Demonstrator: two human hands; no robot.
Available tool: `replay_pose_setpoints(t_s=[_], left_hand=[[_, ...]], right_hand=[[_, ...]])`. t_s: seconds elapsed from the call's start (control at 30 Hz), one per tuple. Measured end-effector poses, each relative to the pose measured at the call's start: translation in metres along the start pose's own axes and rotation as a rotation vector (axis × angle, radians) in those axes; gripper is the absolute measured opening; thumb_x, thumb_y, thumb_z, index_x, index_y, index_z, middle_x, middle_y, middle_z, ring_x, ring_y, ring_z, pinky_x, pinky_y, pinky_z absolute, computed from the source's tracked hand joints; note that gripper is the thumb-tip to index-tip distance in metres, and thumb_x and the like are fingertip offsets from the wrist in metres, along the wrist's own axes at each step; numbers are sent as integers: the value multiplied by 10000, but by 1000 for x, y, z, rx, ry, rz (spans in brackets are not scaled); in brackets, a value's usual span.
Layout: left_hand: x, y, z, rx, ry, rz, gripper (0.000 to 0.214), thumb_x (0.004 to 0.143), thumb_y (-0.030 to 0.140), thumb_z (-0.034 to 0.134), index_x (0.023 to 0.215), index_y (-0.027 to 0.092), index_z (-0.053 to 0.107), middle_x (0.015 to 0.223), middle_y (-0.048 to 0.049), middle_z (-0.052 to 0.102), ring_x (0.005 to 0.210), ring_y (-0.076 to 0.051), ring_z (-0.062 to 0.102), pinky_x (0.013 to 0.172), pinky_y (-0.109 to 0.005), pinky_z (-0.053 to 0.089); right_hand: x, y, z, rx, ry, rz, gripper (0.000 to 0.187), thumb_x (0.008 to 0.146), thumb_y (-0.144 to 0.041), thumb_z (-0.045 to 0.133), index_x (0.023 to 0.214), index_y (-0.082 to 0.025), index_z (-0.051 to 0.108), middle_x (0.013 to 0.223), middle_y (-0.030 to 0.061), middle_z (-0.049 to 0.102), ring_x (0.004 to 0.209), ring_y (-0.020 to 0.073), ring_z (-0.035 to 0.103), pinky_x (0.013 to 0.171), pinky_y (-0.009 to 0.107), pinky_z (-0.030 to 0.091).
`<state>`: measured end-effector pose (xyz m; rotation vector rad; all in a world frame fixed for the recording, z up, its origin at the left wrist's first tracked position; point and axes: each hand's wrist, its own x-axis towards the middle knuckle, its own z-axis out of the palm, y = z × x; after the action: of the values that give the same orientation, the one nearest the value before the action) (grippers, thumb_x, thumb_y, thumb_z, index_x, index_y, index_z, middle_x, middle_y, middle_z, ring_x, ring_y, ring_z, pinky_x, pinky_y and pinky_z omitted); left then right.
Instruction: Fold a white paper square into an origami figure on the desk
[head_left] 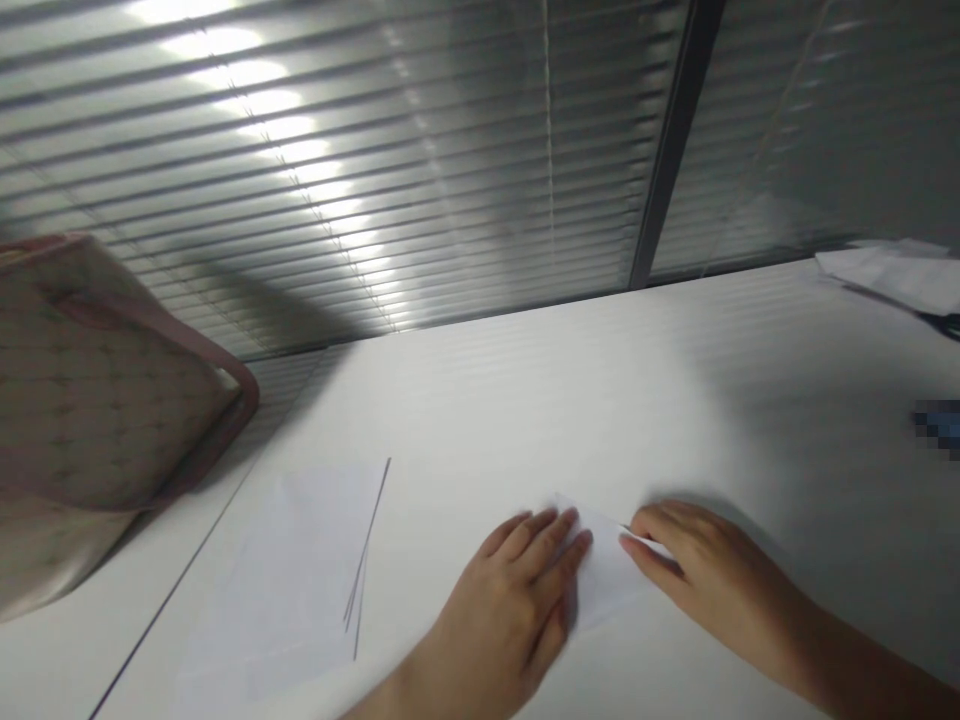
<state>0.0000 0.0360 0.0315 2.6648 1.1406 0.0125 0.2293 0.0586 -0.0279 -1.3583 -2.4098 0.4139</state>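
Observation:
A small piece of white paper [606,580], partly folded, lies on the white table in front of me. My left hand [517,595] rests flat on its left part, fingers stretched forward and covering that side. At the paper's right edge, my right hand [697,555] pinches a raised flap between thumb and fingers. How the paper lies beneath my left palm is hidden.
To the left, several white sheets [292,570] lie loosely stacked on the table [480,400]. A checked bag [105,400] with pink handles stands at far left. Crumpled papers [892,275] sit at the back right. Window blinds [450,170] rise behind the table edge.

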Motion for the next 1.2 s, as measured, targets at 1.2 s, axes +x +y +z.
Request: replay_pose_setpoints(t_s=[1.2], left_hand=[[-11, 9, 21, 94, 97, 32, 531, 880, 224, 559, 1392, 134, 448, 1458, -127, 427, 1373, -284, 343, 1080, -414, 411]], right_hand=[[-13, -1, 4, -5, 109, -68, 258, 967, -284, 425, 743, -230, 543, 670, 4, 631, 632, 192, 619, 645, 346, 420]])
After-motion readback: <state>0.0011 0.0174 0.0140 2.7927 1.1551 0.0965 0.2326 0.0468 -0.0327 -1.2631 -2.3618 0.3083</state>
